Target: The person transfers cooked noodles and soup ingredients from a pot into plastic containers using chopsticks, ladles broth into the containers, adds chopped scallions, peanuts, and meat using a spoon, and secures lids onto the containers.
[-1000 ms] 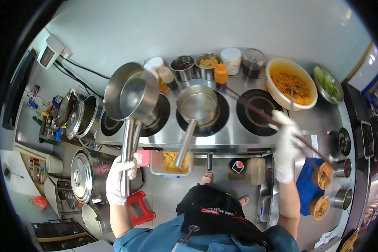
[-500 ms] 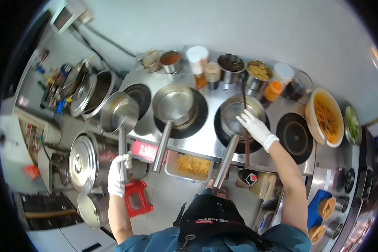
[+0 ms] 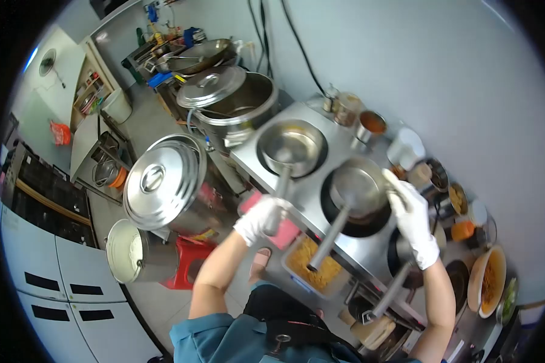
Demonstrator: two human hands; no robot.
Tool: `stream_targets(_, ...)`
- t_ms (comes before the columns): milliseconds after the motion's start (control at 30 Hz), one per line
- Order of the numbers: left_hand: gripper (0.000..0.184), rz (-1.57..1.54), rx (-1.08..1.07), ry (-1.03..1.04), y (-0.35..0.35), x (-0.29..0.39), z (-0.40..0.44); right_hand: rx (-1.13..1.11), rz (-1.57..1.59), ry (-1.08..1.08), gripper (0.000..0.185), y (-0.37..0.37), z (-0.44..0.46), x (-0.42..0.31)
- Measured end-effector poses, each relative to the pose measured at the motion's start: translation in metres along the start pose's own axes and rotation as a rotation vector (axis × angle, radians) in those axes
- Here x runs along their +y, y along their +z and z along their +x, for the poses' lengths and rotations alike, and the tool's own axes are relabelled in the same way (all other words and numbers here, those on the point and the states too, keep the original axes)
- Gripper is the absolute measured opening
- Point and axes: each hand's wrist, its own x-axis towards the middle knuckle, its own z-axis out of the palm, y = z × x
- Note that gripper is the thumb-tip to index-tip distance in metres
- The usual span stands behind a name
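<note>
My white-gloved left hand (image 3: 263, 219) is wrapped round the handle of a saucepan (image 3: 292, 148), which sits over the far-left burner. To its right, a second saucepan (image 3: 358, 184) is on the middle burner, its handle pointing toward me. My right hand (image 3: 410, 212), also gloved, hovers at this pan's right edge with fingers stretched out; whether it touches the rim I cannot tell. Partly behind my right hand and wrist is a third saucepan (image 3: 402, 248), its handle (image 3: 390, 293) sticking out toward me. A thin dark stick (image 3: 436, 215) shows beside my right hand.
Seasoning pots and jars (image 3: 369, 127) line the wall. A large lidded pot (image 3: 163, 184) and a red stool (image 3: 191, 260) stand left. Below the counter is a tub of yellow food (image 3: 312, 266). A bowl of orange shreds (image 3: 487, 281) is at right.
The view has turned left. The left saucepan has moved onto the far-left burner, with my left hand on its handle. My right hand has gone from the third pan to beside the middle one.
</note>
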Motion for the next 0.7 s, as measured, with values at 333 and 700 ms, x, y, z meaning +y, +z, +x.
stream_targets(333,0.04,0.162,-0.288,0.357,-0.084,-0.002,0.099,-0.611,1.78,0.734,0.04,0.513,0.34,-0.093)
stream_targets(700,0.043,0.003,-0.093,-0.184,-0.274,-0.014,0.012,0.207,2.52,1.46,0.054,0.723,0.459,-0.083)
